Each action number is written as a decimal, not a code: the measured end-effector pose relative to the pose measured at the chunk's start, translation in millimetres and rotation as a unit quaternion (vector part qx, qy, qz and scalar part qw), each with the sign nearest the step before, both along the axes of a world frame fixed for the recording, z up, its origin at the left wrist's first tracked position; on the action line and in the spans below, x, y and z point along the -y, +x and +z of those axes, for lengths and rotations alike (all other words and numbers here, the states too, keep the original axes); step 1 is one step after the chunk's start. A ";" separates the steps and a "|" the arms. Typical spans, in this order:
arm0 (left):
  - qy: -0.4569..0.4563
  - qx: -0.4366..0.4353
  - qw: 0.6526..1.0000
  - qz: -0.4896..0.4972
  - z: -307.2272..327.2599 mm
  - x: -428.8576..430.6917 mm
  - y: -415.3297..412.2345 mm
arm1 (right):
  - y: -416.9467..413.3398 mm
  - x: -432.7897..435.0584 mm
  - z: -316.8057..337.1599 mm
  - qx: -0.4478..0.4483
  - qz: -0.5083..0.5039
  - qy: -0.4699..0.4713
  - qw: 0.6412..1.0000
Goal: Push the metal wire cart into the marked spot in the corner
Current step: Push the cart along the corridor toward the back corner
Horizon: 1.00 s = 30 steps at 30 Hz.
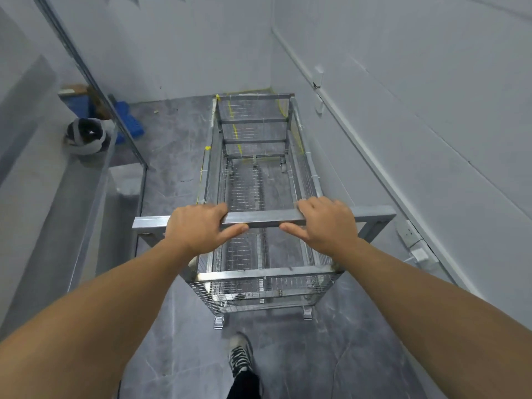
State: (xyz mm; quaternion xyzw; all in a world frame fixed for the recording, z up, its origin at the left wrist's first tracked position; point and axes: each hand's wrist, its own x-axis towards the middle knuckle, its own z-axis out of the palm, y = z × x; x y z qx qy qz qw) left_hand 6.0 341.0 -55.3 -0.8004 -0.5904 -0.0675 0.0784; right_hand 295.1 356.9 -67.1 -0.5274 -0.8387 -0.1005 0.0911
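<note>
Metal wire cart [253,197] stands lengthwise on the grey floor [172,156], its far end reaching the yellow floor marking [234,131] in the corner, its right side close beside the white wall [431,110]. Well left of the cart, a blue crate [128,118] lies by a glass partition [95,82]. At the cart's near end, the left hand [198,227] wraps the handle bar [263,218] — fingers over, thumb under. The right hand [325,223] grips the same bar likewise. Below the cart, a black-and-white shoe [240,355] is on the floor.
</note>
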 end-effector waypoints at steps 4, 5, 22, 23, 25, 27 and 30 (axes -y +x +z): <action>0.028 0.000 0.999 -0.026 -0.3 -41.0 -5.0 | -9.1 -39.1 1.1 -0.004 -0.027 0.004 1.000; 0.033 0.003 0.999 -0.034 -0.9 -51.6 -6.5 | -12.8 -47.4 -0.3 -0.010 -0.039 0.011 0.999; 0.026 0.032 0.999 -0.029 -3.0 -220.9 -26.0 | -39.3 -210.8 -4.2 -0.033 -0.081 0.015 0.996; 0.029 0.036 0.999 -0.025 -3.5 -230.7 -26.9 | -40.3 -221.5 -4.6 -0.035 -0.078 0.019 0.996; 0.029 0.043 0.999 -0.014 -3.8 -250.1 -27.3 | -42.3 -243.1 -5.4 -0.039 -0.072 0.024 0.996; 0.024 0.048 0.999 0.006 -4.3 -269.5 -26.6 | -43.5 -265.3 -5.4 -0.045 -0.064 0.026 0.997; 0.022 0.040 0.998 0.033 -5.9 -299.5 -24.3 | -43.3 -299.3 -3.7 -0.046 -0.060 0.028 0.997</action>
